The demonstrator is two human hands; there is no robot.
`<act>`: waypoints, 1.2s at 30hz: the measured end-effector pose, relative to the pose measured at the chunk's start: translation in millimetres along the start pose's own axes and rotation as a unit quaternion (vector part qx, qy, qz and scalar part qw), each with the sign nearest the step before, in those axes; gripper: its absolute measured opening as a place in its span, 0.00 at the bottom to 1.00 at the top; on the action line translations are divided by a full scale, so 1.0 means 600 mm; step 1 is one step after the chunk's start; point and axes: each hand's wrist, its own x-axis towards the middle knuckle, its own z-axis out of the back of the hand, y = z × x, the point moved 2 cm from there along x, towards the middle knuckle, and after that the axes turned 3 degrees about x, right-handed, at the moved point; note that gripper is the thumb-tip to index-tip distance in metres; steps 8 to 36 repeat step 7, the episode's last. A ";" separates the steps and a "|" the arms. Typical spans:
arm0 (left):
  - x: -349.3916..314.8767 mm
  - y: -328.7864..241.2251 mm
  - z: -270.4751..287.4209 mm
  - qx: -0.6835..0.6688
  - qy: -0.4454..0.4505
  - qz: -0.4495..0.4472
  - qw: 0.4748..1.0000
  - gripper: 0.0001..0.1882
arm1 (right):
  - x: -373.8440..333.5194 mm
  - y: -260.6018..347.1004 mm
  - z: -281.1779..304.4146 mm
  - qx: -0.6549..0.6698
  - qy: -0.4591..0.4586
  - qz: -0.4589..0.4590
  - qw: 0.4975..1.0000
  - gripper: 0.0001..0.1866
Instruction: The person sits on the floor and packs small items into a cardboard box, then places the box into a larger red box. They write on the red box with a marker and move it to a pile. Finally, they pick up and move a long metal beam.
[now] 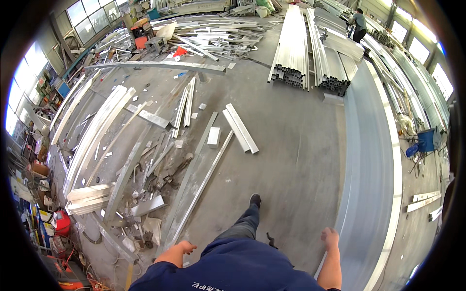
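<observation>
My left hand (pixel 185 247) hangs at my left side with its fingers loosely out and nothing seen in them. Nearest to it is the lower end of a long thin metal bar (pixel 204 184) lying on the floor. My right hand (pixel 330 236) is held out at my right with its fingers curled in, and no object shows in it. Beside that hand runs a long stack of grey sheet metal (pixel 366 169); contact between them cannot be made out. One dark shoe (pixel 255 200) is forward on the grey concrete floor (pixel 291 179).
Ahead lie two short metal profiles (pixel 241 128) and a white block (pixel 213 137). Bundled square tubes (pixel 291 48) stand beyond. Long bars (pixel 97 136) and offcuts cover the left floor. A blue bin (pixel 426 140) is at right; a person (pixel 359 26) stands far right.
</observation>
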 end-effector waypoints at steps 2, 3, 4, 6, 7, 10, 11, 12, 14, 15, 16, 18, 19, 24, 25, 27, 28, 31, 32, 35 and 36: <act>0.029 -0.165 0.095 0.061 0.025 -0.017 0.998 0.25 | 0.068 0.019 -0.018 0.010 0.007 -0.035 0.999 0.11; 0.070 -0.193 0.121 0.133 0.041 -0.103 0.985 0.26 | 0.075 0.047 -0.030 -0.085 0.037 -0.067 0.993 0.11; 0.111 -0.259 0.151 0.146 0.038 -0.116 0.982 0.26 | 0.096 0.007 -0.017 -0.071 0.072 -0.117 0.988 0.12; 0.156 -0.383 0.214 0.078 -0.004 -0.042 0.996 0.27 | 0.105 0.043 -0.026 -0.219 0.225 -0.069 0.947 0.16; 0.131 -0.477 0.257 0.040 -0.080 -0.106 0.990 0.27 | 0.142 0.078 -0.029 -0.217 0.217 -0.065 0.949 0.16; 0.131 -0.477 0.257 0.040 -0.080 -0.106 0.990 0.27 | 0.142 0.078 -0.029 -0.217 0.217 -0.065 0.949 0.16; 0.131 -0.477 0.257 0.040 -0.080 -0.106 0.990 0.27 | 0.142 0.078 -0.029 -0.217 0.217 -0.065 0.949 0.16; 0.131 -0.477 0.257 0.040 -0.080 -0.106 0.990 0.27 | 0.142 0.078 -0.029 -0.217 0.217 -0.065 0.949 0.16; 0.131 -0.477 0.257 0.040 -0.080 -0.106 0.990 0.27 | 0.142 0.078 -0.029 -0.217 0.217 -0.065 0.949 0.16; 0.131 -0.477 0.257 0.040 -0.080 -0.106 0.990 0.27 | 0.142 0.078 -0.029 -0.217 0.217 -0.065 0.949 0.16; 0.131 -0.477 0.257 0.040 -0.080 -0.106 0.990 0.27 | 0.142 0.078 -0.029 -0.217 0.217 -0.065 0.949 0.16; 0.131 -0.477 0.257 0.040 -0.080 -0.106 0.990 0.27 | 0.142 0.078 -0.029 -0.217 0.217 -0.065 0.949 0.16; 0.131 -0.477 0.257 0.040 -0.080 -0.106 0.990 0.27 | 0.142 0.078 -0.029 -0.217 0.217 -0.065 0.949 0.16; 0.131 -0.477 0.257 0.040 -0.080 -0.106 0.990 0.27 | 0.142 0.078 -0.029 -0.217 0.217 -0.065 0.949 0.16; 0.131 -0.477 0.257 0.040 -0.080 -0.106 0.990 0.27 | 0.142 0.078 -0.029 -0.217 0.217 -0.065 0.949 0.16; 0.131 -0.477 0.257 0.040 -0.080 -0.106 0.990 0.27 | 0.142 0.078 -0.029 -0.217 0.217 -0.065 0.949 0.16; 0.131 -0.477 0.257 0.040 -0.080 -0.106 0.990 0.27 | 0.142 0.078 -0.029 -0.217 0.217 -0.065 0.949 0.16; 0.131 -0.477 0.257 0.040 -0.080 -0.106 0.990 0.27 | 0.142 0.078 -0.029 -0.217 0.217 -0.065 0.949 0.16; 0.131 -0.477 0.257 0.040 -0.080 -0.106 0.990 0.27 | 0.142 0.078 -0.029 -0.217 0.217 -0.065 0.949 0.16; 0.131 -0.477 0.257 0.040 -0.080 -0.106 0.990 0.27 | 0.142 0.078 -0.029 -0.217 0.217 -0.065 0.949 0.16; 0.131 -0.477 0.257 0.040 -0.080 -0.106 0.990 0.27 | 0.142 0.078 -0.029 -0.217 0.217 -0.065 0.949 0.16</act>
